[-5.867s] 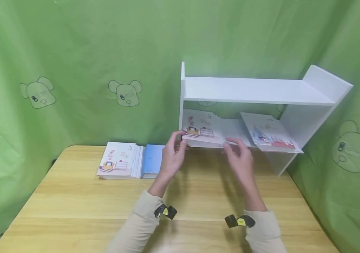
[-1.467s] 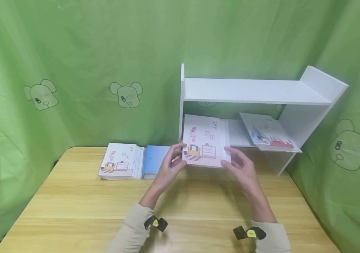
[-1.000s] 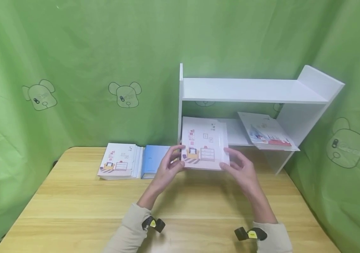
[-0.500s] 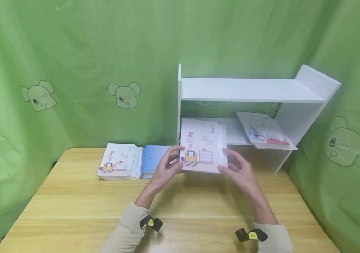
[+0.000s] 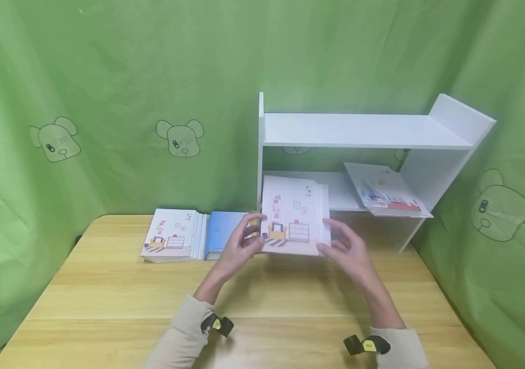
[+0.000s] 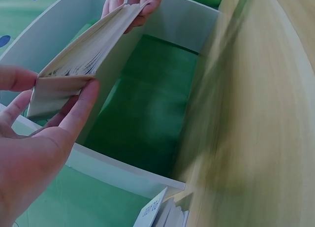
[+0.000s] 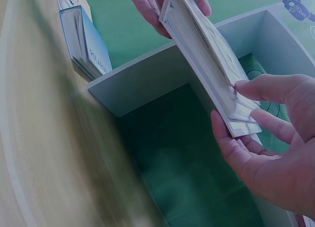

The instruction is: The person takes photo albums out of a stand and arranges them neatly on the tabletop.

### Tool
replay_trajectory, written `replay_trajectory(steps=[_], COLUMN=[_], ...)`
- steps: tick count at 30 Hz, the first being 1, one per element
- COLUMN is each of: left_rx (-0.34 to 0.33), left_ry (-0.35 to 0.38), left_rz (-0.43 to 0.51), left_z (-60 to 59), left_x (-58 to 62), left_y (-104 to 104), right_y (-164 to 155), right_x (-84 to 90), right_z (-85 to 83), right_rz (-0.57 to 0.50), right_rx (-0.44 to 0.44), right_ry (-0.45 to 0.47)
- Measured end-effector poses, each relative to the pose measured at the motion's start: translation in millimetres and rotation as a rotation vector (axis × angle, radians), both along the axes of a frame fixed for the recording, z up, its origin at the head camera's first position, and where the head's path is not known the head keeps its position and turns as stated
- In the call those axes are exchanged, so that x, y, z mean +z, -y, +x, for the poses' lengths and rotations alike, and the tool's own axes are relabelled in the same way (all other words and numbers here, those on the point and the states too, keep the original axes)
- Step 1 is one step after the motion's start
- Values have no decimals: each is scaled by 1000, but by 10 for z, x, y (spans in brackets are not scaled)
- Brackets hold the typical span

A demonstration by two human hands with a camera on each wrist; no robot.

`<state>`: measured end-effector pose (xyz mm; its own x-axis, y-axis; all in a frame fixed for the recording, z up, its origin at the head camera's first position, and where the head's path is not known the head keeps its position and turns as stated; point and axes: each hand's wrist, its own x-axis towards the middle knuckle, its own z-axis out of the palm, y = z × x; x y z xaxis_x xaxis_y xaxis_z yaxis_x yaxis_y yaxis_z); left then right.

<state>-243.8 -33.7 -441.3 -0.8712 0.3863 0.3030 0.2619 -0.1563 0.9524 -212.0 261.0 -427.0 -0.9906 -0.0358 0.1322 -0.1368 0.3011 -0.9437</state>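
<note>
A white book printed with a yellow armchair and a dresser is held by both hands in front of the lower shelf. My left hand pinches its left side near the lower corner; my right hand grips the opposite side. The left wrist view has the thumb and fingers of that hand around one end of the book, whose page edges show. In the right wrist view, the right hand holds the other end, where the pages look uneven. Part of the shelf floor behind is hidden.
The white two-tier shelf stands at the back right. Another illustrated book leans inside it at the right, jutting past the front edge. On the wooden table, a similar white book and a blue book stand left of the shelf.
Earlier the white book sat farther back in the shelf's lower left, with both hands at its front edge. It has come forward and down, gripped at both sides, still drifting slightly nearer.
</note>
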Motion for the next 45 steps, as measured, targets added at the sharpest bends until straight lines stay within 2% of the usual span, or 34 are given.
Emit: replay_trajectory(steps=[6, 16, 33, 45], left_rx=[-34, -17, -36, -38], left_ry=[-3, -83, -63, -30], left_rz=[4, -35, -25, -31], left_z=[13, 40, 164, 259], left_x=[-11, -83, -121, -197], left_y=[3, 9, 43, 65], right_y=[2, 4, 4, 0], right_x=[-5, -25, -54, -88], right_z=[34, 93, 187, 261], right_rz=[-13, -2, -26, -44], right_rx=[1, 34, 87, 128], right_ry=[14, 22, 7, 1])
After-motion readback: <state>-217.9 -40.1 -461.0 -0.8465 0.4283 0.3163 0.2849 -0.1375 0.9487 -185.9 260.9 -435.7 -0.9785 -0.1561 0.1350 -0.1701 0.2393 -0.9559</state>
